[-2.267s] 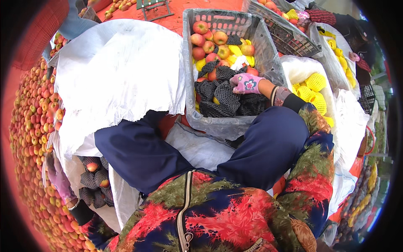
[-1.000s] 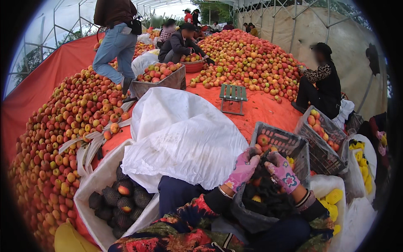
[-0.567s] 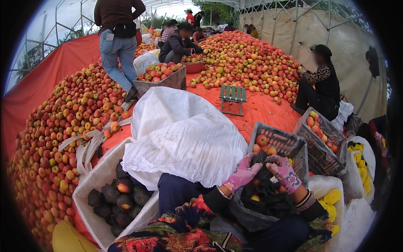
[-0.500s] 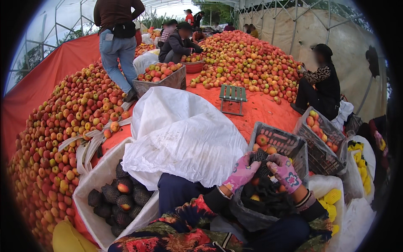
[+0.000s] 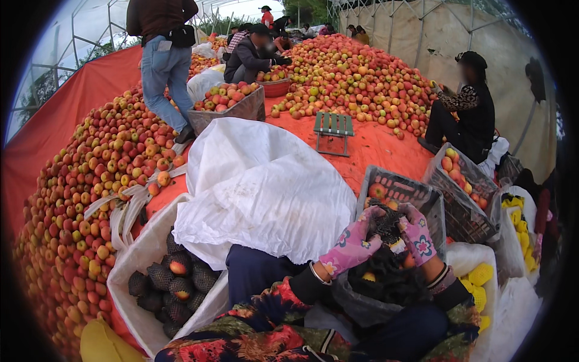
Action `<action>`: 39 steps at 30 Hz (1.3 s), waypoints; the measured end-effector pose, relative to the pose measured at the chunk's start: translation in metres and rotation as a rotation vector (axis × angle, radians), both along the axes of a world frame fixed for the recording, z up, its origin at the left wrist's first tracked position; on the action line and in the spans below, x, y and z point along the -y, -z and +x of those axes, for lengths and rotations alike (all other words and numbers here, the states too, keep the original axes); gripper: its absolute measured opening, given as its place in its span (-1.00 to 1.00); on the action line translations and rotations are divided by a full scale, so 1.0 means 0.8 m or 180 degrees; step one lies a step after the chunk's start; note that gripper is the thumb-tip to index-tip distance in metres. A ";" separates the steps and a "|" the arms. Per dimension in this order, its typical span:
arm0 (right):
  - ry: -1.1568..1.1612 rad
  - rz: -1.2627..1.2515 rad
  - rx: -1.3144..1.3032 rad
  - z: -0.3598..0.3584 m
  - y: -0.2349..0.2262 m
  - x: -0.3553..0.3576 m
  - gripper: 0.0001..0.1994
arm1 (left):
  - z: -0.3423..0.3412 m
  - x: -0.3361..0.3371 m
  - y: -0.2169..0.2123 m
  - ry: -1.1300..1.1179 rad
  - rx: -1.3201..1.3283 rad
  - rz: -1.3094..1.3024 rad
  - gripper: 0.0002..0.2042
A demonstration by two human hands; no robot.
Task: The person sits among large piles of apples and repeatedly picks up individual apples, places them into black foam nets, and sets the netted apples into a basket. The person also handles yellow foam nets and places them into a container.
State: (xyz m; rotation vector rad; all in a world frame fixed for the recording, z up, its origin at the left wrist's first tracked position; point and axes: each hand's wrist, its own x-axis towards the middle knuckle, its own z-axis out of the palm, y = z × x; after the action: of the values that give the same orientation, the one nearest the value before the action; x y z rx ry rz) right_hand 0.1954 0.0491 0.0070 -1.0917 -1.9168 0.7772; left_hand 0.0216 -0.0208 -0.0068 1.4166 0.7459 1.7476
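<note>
Both my hands wear pink gloves with a flower print. My left hand (image 5: 354, 242) and my right hand (image 5: 418, 235) face each other, fingers closed on a black foam net sleeve (image 5: 385, 225) between them. A pale patch shows at the sleeve's lower end; whether an apple is inside I cannot tell. Just below lies a heap of loose black foam nets (image 5: 392, 286) in a grey, plastic-lined crate, with bits of apples among them. To the left, a white-lined box (image 5: 129, 265) holds several apples in black nets (image 5: 180, 283).
A white sheet (image 5: 259, 193) lies beyond my knees. Crates of bare apples (image 5: 461, 181) stand ahead and right, near yellow foam nets (image 5: 479, 283). Apple heaps (image 5: 356, 78) rise left and at the back, with several people around them. A green folding stool (image 5: 333, 125) stands on the red tarp.
My hands have lowered slightly, still holding the black net between them. The pale patch at its lower end shows more now. The view has shifted a little.
</note>
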 end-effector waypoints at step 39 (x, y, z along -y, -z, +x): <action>-0.0298 -0.0131 0.1961 -0.006 0.078 -0.069 -0.73 | -0.027 -0.017 0.053 0.0817 0.2883 -0.2175 -0.64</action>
State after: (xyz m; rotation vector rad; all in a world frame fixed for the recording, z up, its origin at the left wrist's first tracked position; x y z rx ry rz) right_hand 0.1909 0.1040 -0.0554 -1.3871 -2.4831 0.5670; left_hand -0.0002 -0.0071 -0.0494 0.1881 0.5257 1.4877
